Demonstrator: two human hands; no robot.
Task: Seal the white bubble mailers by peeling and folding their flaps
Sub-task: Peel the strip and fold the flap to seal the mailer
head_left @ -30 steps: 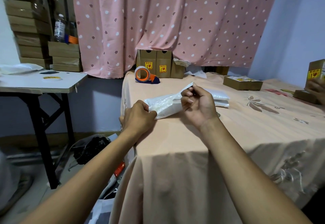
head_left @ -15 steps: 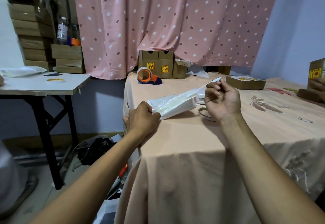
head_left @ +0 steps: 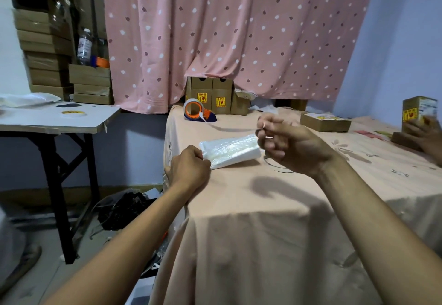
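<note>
A white bubble mailer (head_left: 230, 150) lies on the peach tablecloth (head_left: 263, 204) near the table's left corner. My left hand (head_left: 189, 168) presses down on its near left end with closed fingers. My right hand (head_left: 289, 144) hovers blurred above the mailer's right end, fingers pinched on a thin peeled liner strip (head_left: 263, 126) that is hard to make out. A loose dark-edged strip (head_left: 278, 168) curls on the cloth below my right hand.
An orange tape dispenser (head_left: 197, 112) and brown cartons (head_left: 211, 97) stand at the table's back. A flat carton (head_left: 324, 121) lies to the right, where another person's hand (head_left: 424, 135) holds a box (head_left: 418, 109). A white side table (head_left: 55, 118) stands left.
My right hand pulled the liner strip off along the flap to the right and lifted clear of the mailer. My left hand stayed on the mailer's left end.
</note>
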